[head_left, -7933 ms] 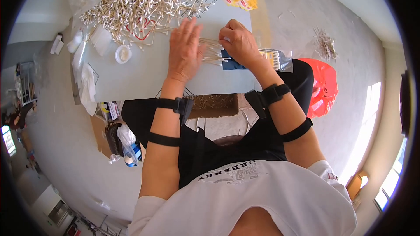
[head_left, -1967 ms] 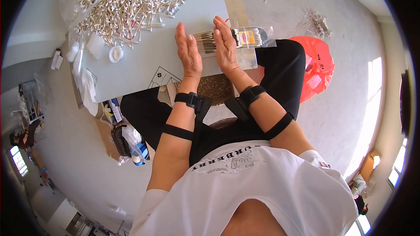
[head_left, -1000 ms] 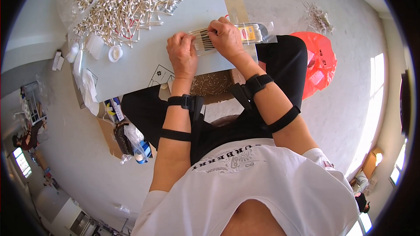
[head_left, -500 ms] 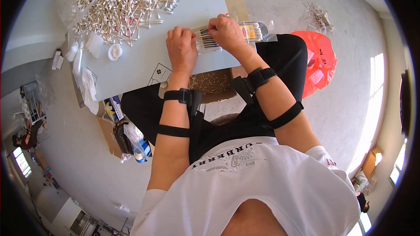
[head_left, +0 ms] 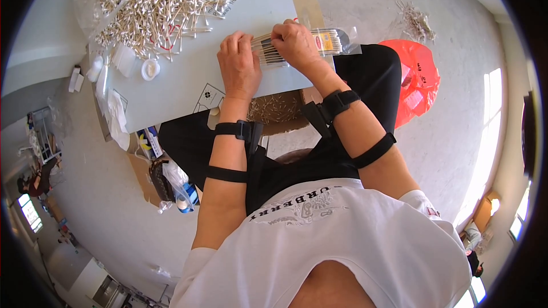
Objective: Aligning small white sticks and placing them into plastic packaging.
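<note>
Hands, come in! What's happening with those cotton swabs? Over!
Left hand at the left end of the lined-up cotton swabs. Right hand over their middle; exact grip hidden. Loose swab pile off upper left, nothing visibly blocking.

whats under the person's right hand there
Cotton swabs show at the left of the right hand, and a yellow label at its right. What lies directly beneath its palm and fingers is covered.
</note>
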`<state>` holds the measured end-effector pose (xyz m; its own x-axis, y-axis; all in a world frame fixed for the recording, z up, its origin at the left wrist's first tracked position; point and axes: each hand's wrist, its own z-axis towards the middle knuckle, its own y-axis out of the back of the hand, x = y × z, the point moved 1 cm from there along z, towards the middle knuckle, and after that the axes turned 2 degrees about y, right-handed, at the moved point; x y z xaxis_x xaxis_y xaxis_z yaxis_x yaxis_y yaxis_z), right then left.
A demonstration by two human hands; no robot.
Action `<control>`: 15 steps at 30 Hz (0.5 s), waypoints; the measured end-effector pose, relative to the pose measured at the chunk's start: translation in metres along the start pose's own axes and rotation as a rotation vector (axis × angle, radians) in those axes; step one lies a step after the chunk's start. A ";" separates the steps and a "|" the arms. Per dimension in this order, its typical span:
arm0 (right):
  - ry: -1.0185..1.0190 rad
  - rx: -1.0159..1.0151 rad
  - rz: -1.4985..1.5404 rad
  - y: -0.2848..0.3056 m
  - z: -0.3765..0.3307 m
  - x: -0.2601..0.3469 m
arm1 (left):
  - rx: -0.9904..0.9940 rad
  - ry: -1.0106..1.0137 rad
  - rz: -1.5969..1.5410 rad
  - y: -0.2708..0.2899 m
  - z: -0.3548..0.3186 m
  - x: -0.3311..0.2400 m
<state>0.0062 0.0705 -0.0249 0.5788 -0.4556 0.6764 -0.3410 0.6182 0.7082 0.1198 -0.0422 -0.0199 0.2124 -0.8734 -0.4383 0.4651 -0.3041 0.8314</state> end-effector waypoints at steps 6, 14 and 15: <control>-0.137 -0.153 0.304 0.004 -0.004 -0.005 | 0.295 -0.066 0.137 -0.009 -0.016 -0.009; -0.096 -0.297 0.659 -0.008 -0.028 0.002 | -0.012 0.119 -0.461 -0.016 -0.014 -0.009; -0.085 -0.355 0.658 -0.013 -0.029 0.005 | -0.112 0.241 -0.677 -0.017 -0.011 -0.012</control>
<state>0.0351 0.0790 -0.0372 0.2734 0.0404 0.9611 -0.3293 0.9427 0.0540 0.1193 -0.0227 -0.0327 0.0239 -0.3956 -0.9181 0.6441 -0.6963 0.3168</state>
